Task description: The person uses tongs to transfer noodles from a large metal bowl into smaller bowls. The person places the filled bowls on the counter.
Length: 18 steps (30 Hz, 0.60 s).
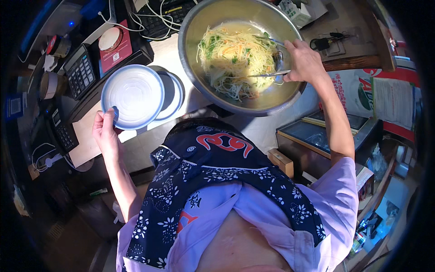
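Observation:
My left hand (107,131) grips the rim of a white plate with a blue edge (132,97), thumb on top. Beneath and to the right of it, a second blue-rimmed plate (176,110) lies on the pale counter, partly covered. On the right, my right hand (302,63) holds metal tongs (272,73), their two arms spread over a large stainless steel bowl (272,105). In the bowl is a heap of shredded noodle-like salad (238,61) with green leaves and orange shreds. The tong tips touch or enter the heap; whether food is between them I cannot tell.
A calculator (80,72), a desk phone (59,127) and lidded jars stand at the left. Behind the plates lie a keyboard (163,20) and white cables (139,27). Keys (328,42) rest at the upper right, above a glass-topped case (309,134). A small cardboard box (280,162) is below.

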Motion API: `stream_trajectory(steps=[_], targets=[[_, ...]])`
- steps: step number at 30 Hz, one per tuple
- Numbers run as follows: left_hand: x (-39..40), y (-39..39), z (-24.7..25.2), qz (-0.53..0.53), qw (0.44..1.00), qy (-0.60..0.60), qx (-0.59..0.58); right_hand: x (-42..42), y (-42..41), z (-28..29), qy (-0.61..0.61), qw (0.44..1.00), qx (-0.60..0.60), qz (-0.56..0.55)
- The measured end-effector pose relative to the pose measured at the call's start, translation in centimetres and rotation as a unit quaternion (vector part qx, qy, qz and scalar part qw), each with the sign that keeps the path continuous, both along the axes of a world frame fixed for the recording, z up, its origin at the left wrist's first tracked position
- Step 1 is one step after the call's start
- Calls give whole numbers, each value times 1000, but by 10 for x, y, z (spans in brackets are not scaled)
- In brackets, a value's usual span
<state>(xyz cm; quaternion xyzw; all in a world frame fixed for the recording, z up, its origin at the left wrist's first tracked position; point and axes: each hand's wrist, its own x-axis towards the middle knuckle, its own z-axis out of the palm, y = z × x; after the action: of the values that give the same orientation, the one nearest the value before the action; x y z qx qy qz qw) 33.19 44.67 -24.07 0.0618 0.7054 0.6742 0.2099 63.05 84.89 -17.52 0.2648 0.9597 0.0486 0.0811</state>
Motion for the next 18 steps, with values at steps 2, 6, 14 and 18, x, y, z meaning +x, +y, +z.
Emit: stream_trajectory(steps=[2,6,14,18], targets=[[-10,3,7,-3,1000,12,19,-6,-2,1,-53,997,-31,-38],[-32,8,8,-62,996,16,58,-17,-20,7,-87,990,-39,-107],[-31,70,34,-198,945,-169,196,11,-50,23,19,964,-102,-245],[-13,109,33,-251,943,-139,169,21,-70,44,74,917,-181,-348]])
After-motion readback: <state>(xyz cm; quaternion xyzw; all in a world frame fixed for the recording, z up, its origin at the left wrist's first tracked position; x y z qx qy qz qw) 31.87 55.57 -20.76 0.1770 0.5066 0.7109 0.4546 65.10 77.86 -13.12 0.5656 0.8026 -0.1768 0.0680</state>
